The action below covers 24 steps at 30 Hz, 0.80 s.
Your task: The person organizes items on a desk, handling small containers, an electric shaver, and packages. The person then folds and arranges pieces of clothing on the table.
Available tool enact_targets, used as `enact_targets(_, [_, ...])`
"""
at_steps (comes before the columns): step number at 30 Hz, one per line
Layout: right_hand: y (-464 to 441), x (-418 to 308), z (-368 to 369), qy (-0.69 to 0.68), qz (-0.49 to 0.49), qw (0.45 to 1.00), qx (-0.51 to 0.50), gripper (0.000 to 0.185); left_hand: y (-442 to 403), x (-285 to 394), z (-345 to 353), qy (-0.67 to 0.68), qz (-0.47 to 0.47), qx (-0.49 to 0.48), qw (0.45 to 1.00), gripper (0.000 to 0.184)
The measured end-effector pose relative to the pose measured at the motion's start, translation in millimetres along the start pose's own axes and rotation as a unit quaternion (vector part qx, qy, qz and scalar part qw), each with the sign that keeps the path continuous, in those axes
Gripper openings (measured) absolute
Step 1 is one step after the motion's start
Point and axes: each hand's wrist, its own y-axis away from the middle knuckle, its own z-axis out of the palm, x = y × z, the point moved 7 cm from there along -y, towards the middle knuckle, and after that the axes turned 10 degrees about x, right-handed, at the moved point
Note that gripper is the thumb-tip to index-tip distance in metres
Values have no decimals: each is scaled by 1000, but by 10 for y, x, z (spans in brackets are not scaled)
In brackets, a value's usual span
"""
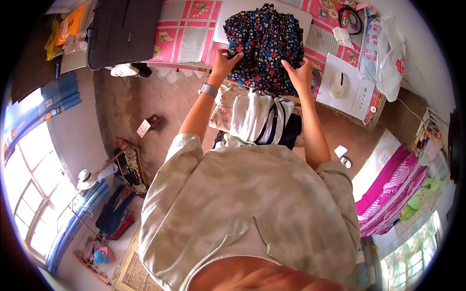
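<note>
A dark floral blouse [264, 48] with small red, white, yellow and blue flowers is spread at the table's edge, its lower part hanging over. Under it lies a flat silver-grey slab [303, 17] that looks like a closed laptop. My left hand [226, 64], with a watch on its wrist, grips the blouse's left side, thumb on top of the cloth. On the opposite side my right hand [299, 76] holds the lower right edge, its thumb also on top. The fingers under the fabric are partly hidden. Nearer my body, white and black striped clothing [255, 116] is piled on floral fabric [221, 109].
A pink checked tablecloth [182, 46] covers the table. At left stands a dark suitcase-like case [124, 34]. To the right are a white mouse-shaped object [340, 85] on a white sheet [359, 97] and a plastic bag [388, 58]. A small box [144, 127] sits on the floor.
</note>
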Motion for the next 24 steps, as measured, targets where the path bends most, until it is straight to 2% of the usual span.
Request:
enact_targets(1, [-56,22,41,32,9,999,5,94,34,160,-18,2,-24,-9,1000,77])
enact_targets(2, [-76,53,62,64,20,998,10,93,17,320,12,-61,-46,-126,989,67])
enact_targets(3, [-87,30,59,62,19,998,10,93,77,400,11,-62,-45,-125,989,67])
enact_targets(5, [-135,-119,-10,108,-13,993,43,90,150,589,60,79,-14,-89,993,57])
enact_targets(6, [-147,-154,0,105,-14,993,41,90,49,323,187,74,-36,-113,990,54])
enact_targets(9, [-268,-408,-29,11,-99,987,124,88,90,367,227,106,-59,-102,987,52])
enact_targets(14, [-604,-533,272,-15,-34,999,16,99,86,437,316,209,-89,-132,965,49])
enact_targets(15, [-712,-389,420,28,-9,999,13,93,73,442,304,210,-88,-124,966,49])
enact_targets(17, [-880,-239,681,-22,-31,997,-68,77,47,449,320,254,-106,-147,950,53])
enact_targets(18, [-820,-406,608,-48,-12,996,-71,56,1,406,329,271,-98,-149,946,55])
enact_targets(19, [-767,-486,607,-48,-18,996,-72,56,-23,413,257,274,-97,-145,946,55])
enact_targets(22, [-609,-736,672,-134,44,985,-104,44,-127,447,-49,288,-69,-101,950,53])
enact_targets(23, [-544,-874,761,-132,42,985,-103,44,-186,430,-212,290,-68,-101,949,53])
enact_targets(24, [-494,-1027,864,-191,19,976,-101,42,-296,380,-396,298,-54,-93,949,51])
